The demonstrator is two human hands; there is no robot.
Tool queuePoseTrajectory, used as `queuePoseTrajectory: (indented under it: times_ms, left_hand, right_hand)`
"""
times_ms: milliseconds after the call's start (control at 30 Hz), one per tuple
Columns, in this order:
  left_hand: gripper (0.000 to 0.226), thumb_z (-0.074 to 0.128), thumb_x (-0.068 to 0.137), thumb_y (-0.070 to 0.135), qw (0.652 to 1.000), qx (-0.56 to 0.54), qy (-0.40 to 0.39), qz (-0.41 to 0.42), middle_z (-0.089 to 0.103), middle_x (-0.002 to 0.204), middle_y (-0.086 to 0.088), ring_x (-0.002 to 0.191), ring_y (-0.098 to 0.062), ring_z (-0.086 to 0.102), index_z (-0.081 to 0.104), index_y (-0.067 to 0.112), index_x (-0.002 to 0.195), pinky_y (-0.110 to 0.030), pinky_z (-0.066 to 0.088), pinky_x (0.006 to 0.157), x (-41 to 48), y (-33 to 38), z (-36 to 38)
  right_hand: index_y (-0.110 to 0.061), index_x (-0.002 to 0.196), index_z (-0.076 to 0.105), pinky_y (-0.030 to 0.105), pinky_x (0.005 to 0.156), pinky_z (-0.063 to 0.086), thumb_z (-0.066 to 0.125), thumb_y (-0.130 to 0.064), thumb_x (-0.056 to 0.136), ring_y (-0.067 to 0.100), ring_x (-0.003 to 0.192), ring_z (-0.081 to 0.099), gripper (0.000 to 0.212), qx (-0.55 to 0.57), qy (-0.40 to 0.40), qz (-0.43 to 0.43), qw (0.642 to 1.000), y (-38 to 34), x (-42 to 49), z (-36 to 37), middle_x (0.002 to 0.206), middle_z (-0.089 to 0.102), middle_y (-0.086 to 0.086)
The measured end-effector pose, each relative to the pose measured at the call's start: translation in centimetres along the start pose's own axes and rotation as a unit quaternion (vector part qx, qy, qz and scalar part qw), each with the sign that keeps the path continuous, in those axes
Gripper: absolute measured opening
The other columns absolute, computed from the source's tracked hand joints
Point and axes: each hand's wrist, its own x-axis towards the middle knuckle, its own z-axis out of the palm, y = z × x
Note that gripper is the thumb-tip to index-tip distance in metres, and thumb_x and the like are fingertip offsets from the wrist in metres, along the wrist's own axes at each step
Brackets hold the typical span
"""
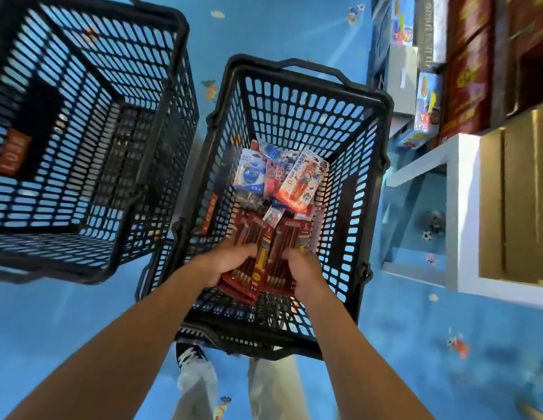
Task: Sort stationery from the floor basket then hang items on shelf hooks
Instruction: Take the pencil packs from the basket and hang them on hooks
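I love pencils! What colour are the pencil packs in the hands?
The pencil packs are dark red with yellow trim, in the head view.

left grip (pixel 231 260) and right grip (pixel 305 272) holding red pencil packs (pixel 254 234) in black basket (pixel 294 116), second basket (pixel 136 95) alongside

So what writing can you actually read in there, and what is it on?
"10": red pencil pack gripped by the left hand.
Unreadable print: matching red pack in the right hand.
Blurred letters, unreadable: orange tag on the black plastic basket wall.
Too small to read: Chinese print on the red-and-white blister pack.
Blurred gold writing: dark red shelf boxes.
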Motion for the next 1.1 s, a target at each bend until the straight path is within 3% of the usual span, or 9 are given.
queuePoseTrajectory:
  times_ms: [133, 233, 333, 433, 600, 700, 833, 967, 1100]
  left_hand:
    - [0.114, 0.072, 0.078, 0.047, 0.999, 0.019, -0.025, 0.042, 0.013, 0.169, 0.012, 0.154, -0.017, 0.022, -0.007, 0.047, 0.160, -0.041, 0.027, 0.122, -0.4, -0.9, -0.2]
    - [0.082, 0.069, 0.093, 0.035, 0.993, 0.010, -0.017, 0.114, 0.046, 0.151, 0.011, 0.130, -0.013, 0.049, 0.021, 0.042, 0.160, -0.023, 0.045, 0.094, -2.0, -1.3, 0.1]
    - [0.050, 0.057, 0.101, 0.027, 0.990, -0.059, 0.003, 0.129, 0.064, 0.132, -0.002, 0.107, -0.023, 0.069, 0.039, 0.047, 0.144, -0.031, 0.057, 0.079, -4.0, -1.3, 0.2]
    - [0.043, 0.047, 0.107, 0.034, 0.981, -0.099, 0.031, 0.165, 0.068, 0.121, 0.005, 0.098, -0.016, 0.070, 0.042, 0.043, 0.149, -0.035, 0.058, 0.089, -6.5, -1.4, -0.7]
    - [0.056, 0.041, 0.104, 0.058, 0.971, -0.051, 0.022, 0.231, 0.038, 0.158, 0.013, 0.147, -0.016, 0.036, 0.034, 0.041, 0.157, -0.034, 0.028, 0.119, -10.1, -1.6, -2.9]
    - [0.063, 0.045, 0.094, 0.074, 0.968, -0.077, 0.004, 0.238, 0.047, 0.153, 0.013, 0.142, -0.021, 0.046, 0.039, 0.049, 0.151, -0.046, 0.035, 0.118, -12.2, -2.3, -4.0]
    - [0.082, 0.042, 0.075, 0.094, 0.966, -0.077, -0.017, 0.247, 0.061, 0.143, 0.004, 0.129, -0.025, 0.061, 0.052, 0.049, 0.142, -0.053, 0.050, 0.106, -14.4, -4.1, -5.2]
    - [0.047, 0.043, 0.102, 0.063, 0.952, -0.125, -0.068, 0.272, 0.072, 0.123, -0.014, 0.110, -0.038, 0.071, 0.060, 0.036, 0.137, -0.058, 0.056, 0.095, -17.1, -7.1, -6.5]
    - [0.034, 0.046, 0.108, 0.043, 0.944, -0.189, -0.027, 0.270, 0.075, 0.120, -0.006, 0.106, -0.031, 0.073, 0.056, 0.041, 0.141, -0.047, 0.060, 0.084, -19.2, -10.7, -8.6]
  right_hand:
    - [-0.006, 0.098, 0.069, 0.037, 0.064, 0.059, 0.063, -0.011, 0.087, 0.029, 0.073, 0.072, 0.014, 0.011, -0.038, -0.005, 0.999, -0.3, -3.2, -0.7, 0.084, 0.074, 0.012]
    - [-0.007, 0.098, 0.065, 0.039, 0.065, 0.059, 0.059, -0.013, 0.093, 0.029, 0.071, 0.069, 0.010, 0.046, -0.046, -0.016, 0.998, 0.2, -4.9, -0.7, 0.080, 0.069, 0.012]
    - [-0.005, 0.107, 0.066, 0.043, 0.071, 0.062, 0.059, -0.016, 0.093, 0.032, 0.079, 0.072, 0.019, 0.055, -0.066, -0.022, 0.996, 1.2, -6.7, 0.2, 0.089, 0.073, 0.016]
    - [-0.004, 0.112, 0.067, 0.041, 0.070, 0.062, 0.061, -0.017, 0.095, 0.030, 0.080, 0.075, 0.022, 0.064, -0.067, -0.044, 0.995, 1.9, -9.2, 1.1, 0.093, 0.076, 0.016]
    - [0.000, 0.113, 0.070, 0.046, 0.080, 0.062, 0.062, -0.016, 0.097, 0.031, 0.085, 0.074, 0.024, 0.088, -0.088, -0.113, 0.986, 1.8, -14.1, 2.2, 0.101, 0.076, 0.017]
    - [-0.001, 0.110, 0.072, 0.054, 0.093, 0.058, 0.060, -0.017, 0.097, 0.033, 0.088, 0.072, 0.024, 0.113, -0.102, -0.148, 0.977, 1.9, -17.2, 3.1, 0.104, 0.074, 0.019]
    - [-0.002, 0.101, 0.071, 0.045, 0.079, 0.061, 0.063, -0.016, 0.095, 0.029, 0.081, 0.073, 0.017, 0.046, -0.089, -0.183, 0.978, 2.6, -20.9, 4.9, 0.091, 0.074, 0.016]
    - [-0.003, 0.102, 0.074, 0.044, 0.078, 0.056, 0.072, -0.036, 0.085, 0.032, 0.087, 0.074, 0.038, -0.066, -0.075, -0.224, 0.970, 4.4, -23.3, 7.4, 0.098, 0.076, 0.018]
    - [-0.016, 0.101, 0.075, 0.049, 0.095, 0.057, 0.069, -0.054, 0.079, 0.026, 0.097, 0.074, 0.044, -0.121, -0.110, -0.237, 0.958, 6.2, -24.7, 10.2, 0.099, 0.078, 0.004]
